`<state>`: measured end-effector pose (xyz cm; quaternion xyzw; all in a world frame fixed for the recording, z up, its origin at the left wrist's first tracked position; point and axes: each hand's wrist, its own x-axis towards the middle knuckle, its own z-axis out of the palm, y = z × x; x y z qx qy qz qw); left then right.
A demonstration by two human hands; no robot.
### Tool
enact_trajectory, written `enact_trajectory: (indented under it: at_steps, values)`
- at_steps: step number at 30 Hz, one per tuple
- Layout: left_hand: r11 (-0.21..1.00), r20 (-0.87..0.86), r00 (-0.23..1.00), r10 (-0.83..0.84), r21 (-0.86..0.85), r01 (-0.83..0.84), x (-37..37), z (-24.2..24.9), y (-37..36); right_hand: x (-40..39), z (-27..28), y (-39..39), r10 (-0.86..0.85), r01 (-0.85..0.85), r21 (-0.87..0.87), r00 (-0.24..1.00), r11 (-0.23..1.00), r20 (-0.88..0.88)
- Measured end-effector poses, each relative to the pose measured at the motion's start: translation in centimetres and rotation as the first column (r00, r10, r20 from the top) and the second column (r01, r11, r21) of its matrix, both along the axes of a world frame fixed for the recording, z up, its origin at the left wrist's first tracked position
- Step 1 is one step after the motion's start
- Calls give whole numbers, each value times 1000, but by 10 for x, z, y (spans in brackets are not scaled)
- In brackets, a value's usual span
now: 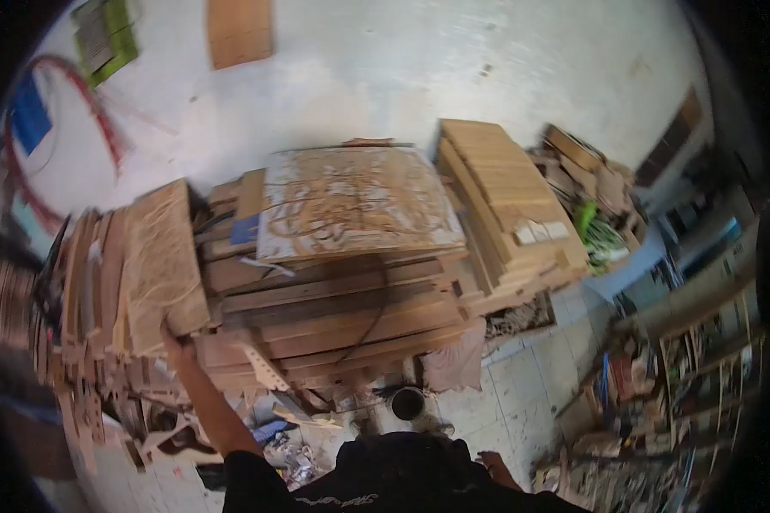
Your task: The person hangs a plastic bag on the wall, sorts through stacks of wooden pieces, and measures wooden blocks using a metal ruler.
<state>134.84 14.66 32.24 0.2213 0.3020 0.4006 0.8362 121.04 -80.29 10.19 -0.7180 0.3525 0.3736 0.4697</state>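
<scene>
My left hand reaches up and grips the lower corner of a carved wooden panel that leans upright against a tall stack of boards. My right hand hangs low beside my dark shirt, near the tiled floor, with nothing visible in it; its fingers are mostly hidden. A second carved panel with pale scrollwork lies flat on top of the stack.
A pile of lighter planks stands to the right of the stack. Thin boards lean at the left. Offcuts, a dark round tin and a cloth litter the floor. Cluttered shelves fill the right side.
</scene>
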Motion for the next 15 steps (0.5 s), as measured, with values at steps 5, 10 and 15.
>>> enact_trajectory:
  at_steps: [5, 10, 15]
  values:
    - [994, 138, 990, -20, 111, 5, -12, -45, 6, 26, 31, 38, -161, 159, -25, 983, 987, -85]
    - [984, -128, 981, 143, -88, -154, -12, 22, -54, 50, 56, 31, -209, 208, 23, 978, 978, 2]
    - [907, -619, 664, 419, 324, -270, -33, 25, -117, 110, 108, 17, -342, 322, 132, 922, 938, 182]
